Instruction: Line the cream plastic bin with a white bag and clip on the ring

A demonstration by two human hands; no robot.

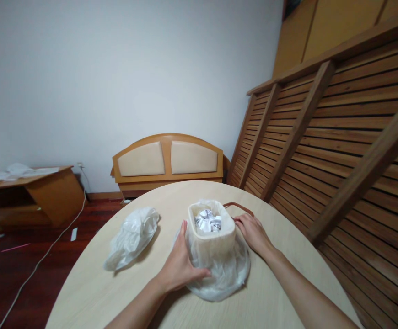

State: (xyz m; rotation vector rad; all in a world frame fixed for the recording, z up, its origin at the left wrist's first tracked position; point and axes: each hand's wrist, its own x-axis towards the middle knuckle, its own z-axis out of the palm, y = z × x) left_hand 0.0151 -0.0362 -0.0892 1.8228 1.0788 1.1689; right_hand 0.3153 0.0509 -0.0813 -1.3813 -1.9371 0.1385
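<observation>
Bin (214,246): your left hand (180,262), fingers spread, touches its left side; your right hand (253,232) curls at its right, grip unclear. Plastic bag (133,237) lies left.

Two bare forearms are shown, uncovered from the wrists to where they are cut off by the lower edge of the view. The left forearm (144,304) is slender and smoothly outlined, narrowed gently toward the wrist. By the right forearm (298,288) the same build is shown, and a longer stretch of it can be followed, gradually widened away from the wrist. The left grip (181,262) is formed by a bare hand, of which a slim thumb and a long forefinger are displayed. The right grip (254,232) is likewise formed by a bare hand, marked by rounded knuckles. Nails cannot be clearly made out.
</observation>
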